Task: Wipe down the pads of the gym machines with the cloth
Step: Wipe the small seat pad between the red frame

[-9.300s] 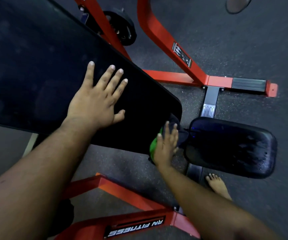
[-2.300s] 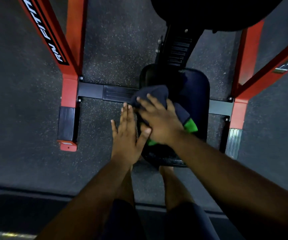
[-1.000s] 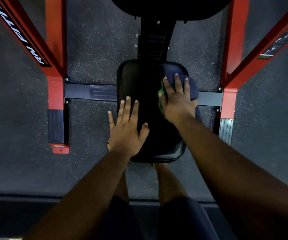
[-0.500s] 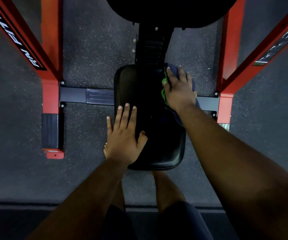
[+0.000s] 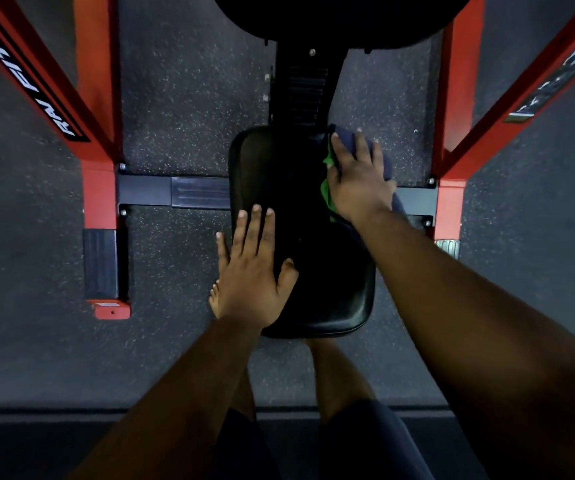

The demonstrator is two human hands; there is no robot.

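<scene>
A black seat pad (image 5: pixel 331 289) of the red gym machine lies below me, seen from above. My left hand (image 5: pixel 251 271) rests flat on the pad's near left edge, fingers straight. My right hand (image 5: pixel 358 181) presses a dark blue cloth with a green patch (image 5: pixel 388 168) onto the pad's far right corner, fingers spread over it. Most of the cloth is hidden under that hand. A larger black back pad (image 5: pixel 331 15) shows at the top edge.
Red frame beams (image 5: pixel 99 140) (image 5: pixel 452 133) run on both sides, joined by a black crossbar (image 5: pixel 175 192) under the seat. A black adjustment post (image 5: pixel 303 91) links the two pads. My bare feet and legs (image 5: pixel 334 368) stand on the speckled rubber floor (image 5: pixel 182 98).
My right hand with the cloth has slid up the right side of the seat pad to its far corner. My left hand stays flat on the left edge.
</scene>
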